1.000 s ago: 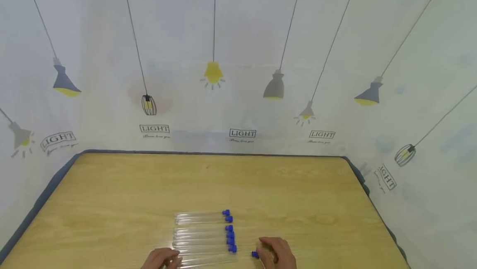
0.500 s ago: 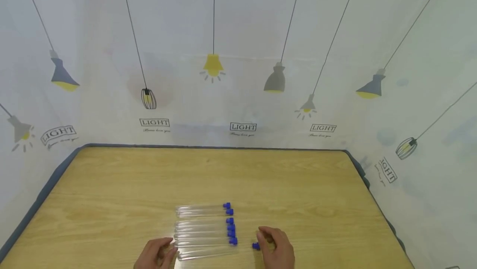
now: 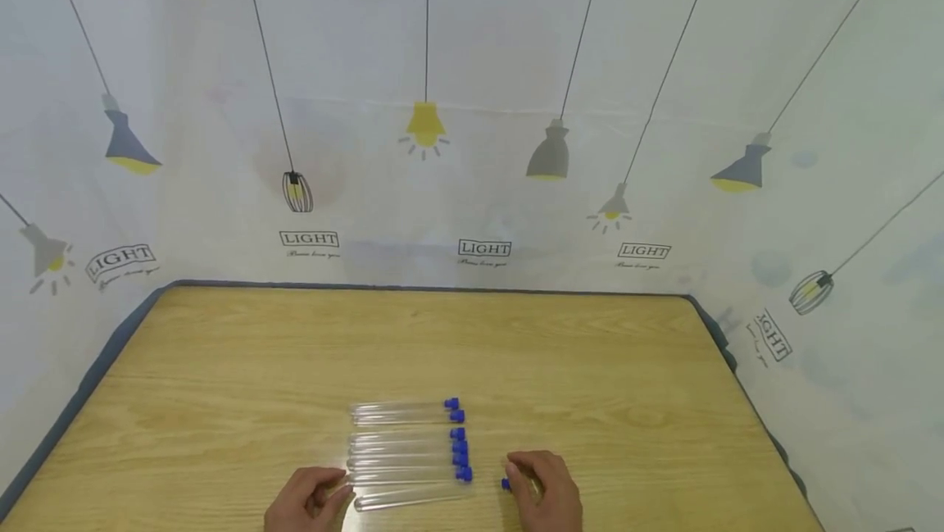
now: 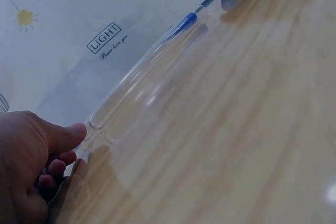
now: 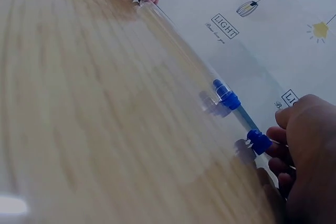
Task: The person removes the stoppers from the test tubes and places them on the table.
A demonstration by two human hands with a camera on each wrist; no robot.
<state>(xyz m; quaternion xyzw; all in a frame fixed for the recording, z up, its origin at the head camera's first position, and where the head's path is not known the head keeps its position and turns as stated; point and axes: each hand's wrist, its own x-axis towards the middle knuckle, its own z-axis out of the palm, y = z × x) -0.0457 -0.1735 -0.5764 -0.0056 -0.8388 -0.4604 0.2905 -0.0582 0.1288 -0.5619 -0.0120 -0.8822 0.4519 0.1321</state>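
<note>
Several clear test tubes with blue caps (image 3: 463,474) lie side by side on the table in the head view, rounded ends to the left. Nearest the person lies an uncapped test tube (image 3: 413,497). My left hand (image 3: 304,501) rests just left of the rounded ends, thumb and fingers loosely bent, gripping nothing. To the right, my right hand (image 3: 544,493) rests with bent fingers beside a loose blue cap (image 5: 258,141). That cap seems to sit on the table against the fingers; the hand partly hides it in the head view.
The wood-patterned tabletop (image 3: 295,352) has a dark edge along its back and sides. Behind it stands a pale wall covering (image 3: 487,188) printed with hanging lamps and the word LIGHT.
The head view has tilted slightly down. My left hand has drawn a little left, away from the tube ends. The right fingers now hide more of the loose cap.
</note>
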